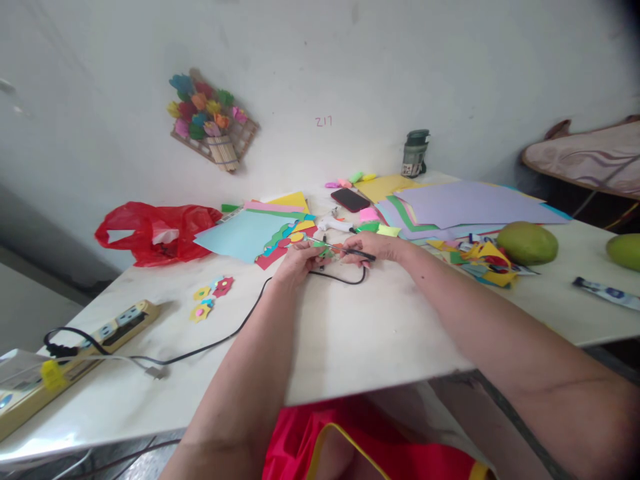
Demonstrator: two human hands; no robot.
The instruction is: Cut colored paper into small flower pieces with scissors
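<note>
My right hand (370,247) is closed around the dark handle of what looks like a pair of scissors (360,254). Their thin metal blades point left toward my left hand (299,261). That hand is pinched on a small green paper piece (320,249), though its fingers partly hide the piece. Just beyond both hands lies a white glue gun (335,225). Its black cord (240,327) appears to run under my left wrist across the table. Cut scraps in red, blue and yellow, including a red paper piece (273,259), lie left of the hands.
Paper flowers (201,311) and a power strip (125,325) are on the left, below a red plastic bag (160,233). Coloured sheets (460,202), a phone (351,199) and a bottle (415,153) stand or lie at the back. Mangoes (527,243) and paper scraps (487,263) are right.
</note>
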